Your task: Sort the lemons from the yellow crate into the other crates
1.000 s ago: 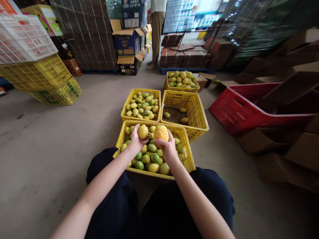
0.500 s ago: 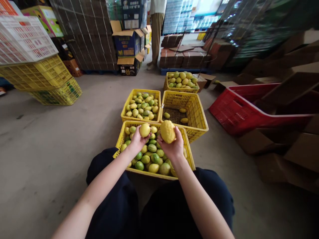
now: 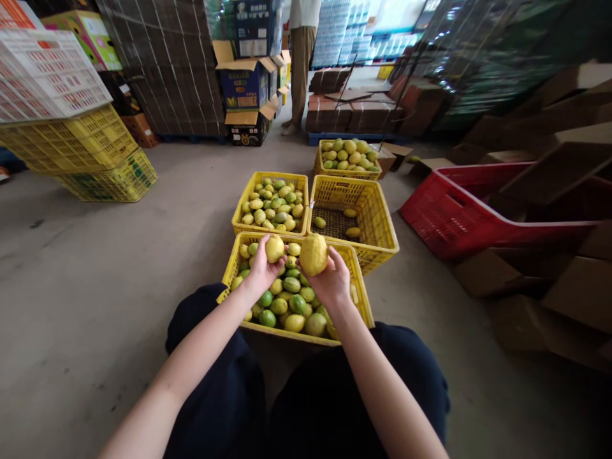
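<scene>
My left hand [image 3: 264, 268] is closed around a small yellow lemon [image 3: 275, 248]. In my right hand [image 3: 332, 277] is a bigger, bumpy-skinned yellow lemon [image 3: 314, 254], gripped by the fingers and thumb. Both hands are above the near yellow crate [image 3: 306, 337], which holds many green and yellow lemons [image 3: 291, 285]. Behind it on the left, another yellow crate [image 3: 235, 213] is full of lemons. Beside that one, the right-hand yellow crate [image 3: 382, 220] has a few lemons [image 3: 352, 232] on its floor.
Farther back stands a yellow crate heaped with lemons [image 3: 348, 154]. A red crate [image 3: 459, 210] with cardboard lies to the right. Stacked crates [image 3: 71, 140] stand at the left. A person [image 3: 301, 70] stands behind, near cardboard boxes [image 3: 246, 86].
The larger lemon in my right hand has moved slightly left and turned, its tip now pointing more upward. My left hand has shifted a little left and still holds its lemon.
</scene>
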`<state>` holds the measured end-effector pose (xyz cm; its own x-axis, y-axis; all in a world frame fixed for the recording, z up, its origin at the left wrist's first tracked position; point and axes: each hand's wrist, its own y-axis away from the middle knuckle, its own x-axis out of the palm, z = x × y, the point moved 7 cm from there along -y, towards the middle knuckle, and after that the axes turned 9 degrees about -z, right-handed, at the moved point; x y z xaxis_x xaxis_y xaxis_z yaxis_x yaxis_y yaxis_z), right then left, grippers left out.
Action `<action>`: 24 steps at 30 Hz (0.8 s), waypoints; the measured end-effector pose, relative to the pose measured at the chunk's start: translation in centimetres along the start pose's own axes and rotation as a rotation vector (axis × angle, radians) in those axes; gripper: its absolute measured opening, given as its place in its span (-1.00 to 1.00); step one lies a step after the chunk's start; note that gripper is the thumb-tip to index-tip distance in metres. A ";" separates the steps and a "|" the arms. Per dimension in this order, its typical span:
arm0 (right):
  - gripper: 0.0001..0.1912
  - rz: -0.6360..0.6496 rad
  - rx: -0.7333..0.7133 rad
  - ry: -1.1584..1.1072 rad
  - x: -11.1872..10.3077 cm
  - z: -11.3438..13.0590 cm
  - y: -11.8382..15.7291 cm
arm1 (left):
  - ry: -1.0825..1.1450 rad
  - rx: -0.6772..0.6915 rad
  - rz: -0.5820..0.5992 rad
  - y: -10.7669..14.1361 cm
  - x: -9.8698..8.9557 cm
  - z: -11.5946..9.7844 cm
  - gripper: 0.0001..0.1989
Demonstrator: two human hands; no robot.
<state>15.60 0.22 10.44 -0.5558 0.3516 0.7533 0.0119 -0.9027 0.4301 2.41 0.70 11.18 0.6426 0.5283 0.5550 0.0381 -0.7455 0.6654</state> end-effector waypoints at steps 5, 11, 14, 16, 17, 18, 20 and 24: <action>-0.76 -0.043 0.053 0.012 -0.3 -0.6 -0.2 | -0.016 -0.040 0.061 -0.3 0.2 0.4 -0.59; -0.76 -0.228 0.094 0.032 -1.3 -1.1 -0.8 | -0.012 -0.070 0.055 -0.3 0.3 0.6 -0.60; -0.77 -0.263 0.115 0.072 -1.6 -1.5 -0.9 | -0.065 -0.054 0.072 0.1 0.4 0.4 -0.70; -0.70 -0.235 0.121 0.062 -1.5 -1.6 -0.8 | -0.098 -0.032 0.071 0.2 0.3 0.1 -0.74; -0.65 -0.218 0.118 0.048 -1.5 -1.6 -0.7 | -0.105 -0.029 0.068 0.2 0.2 0.1 -0.72; -0.62 -0.200 0.112 0.030 -1.4 -1.5 -0.7 | -0.103 -0.034 0.064 0.2 0.1 0.1 -0.68; -0.62 -0.176 0.091 -0.008 -1.4 -1.3 -0.6 | -0.081 -0.046 0.066 0.0 -0.1 0.2 -0.60; -0.71 -0.171 0.075 -0.028 -1.9 -1.1 -0.8 | -0.035 -0.025 0.102 -0.5 0.1 0.1 -0.55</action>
<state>15.72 0.02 8.11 -0.5317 0.5061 0.6791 -0.0182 -0.8085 0.5882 2.51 1.07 10.85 0.6683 0.4353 0.6033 -0.0478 -0.7842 0.6187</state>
